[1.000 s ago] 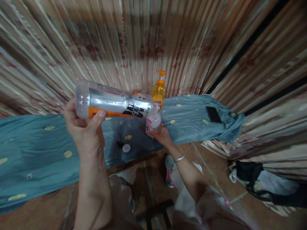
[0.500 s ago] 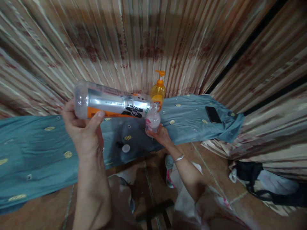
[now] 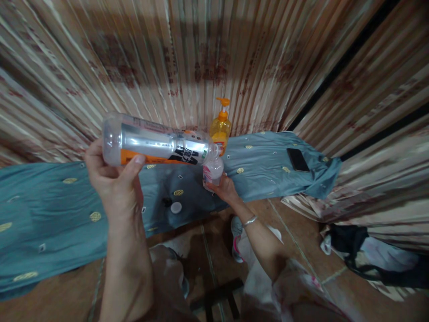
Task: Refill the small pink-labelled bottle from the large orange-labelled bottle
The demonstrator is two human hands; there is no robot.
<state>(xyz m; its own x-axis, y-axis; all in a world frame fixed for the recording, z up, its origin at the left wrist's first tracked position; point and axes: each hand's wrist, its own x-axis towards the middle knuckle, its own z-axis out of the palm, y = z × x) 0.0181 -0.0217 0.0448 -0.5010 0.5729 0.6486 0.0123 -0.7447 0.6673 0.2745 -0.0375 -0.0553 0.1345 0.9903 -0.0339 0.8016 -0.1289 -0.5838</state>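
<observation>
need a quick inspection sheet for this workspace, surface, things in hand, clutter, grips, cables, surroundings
surface: blue-green cloth, patterned, wrinkled
things in hand: large bottle lying nearly level, neck end at the top of the small bottle; contact unclear
clutter: yellow-orange pump bottle near the curtain; phone towards the right end; white disc beside a small dark object
grips: left hand around the large bottle; right hand around the small bottle
cables: nothing seen
surroundings: pleated curtain behind; tiled floor; black-and-pale bundle at right
</observation>
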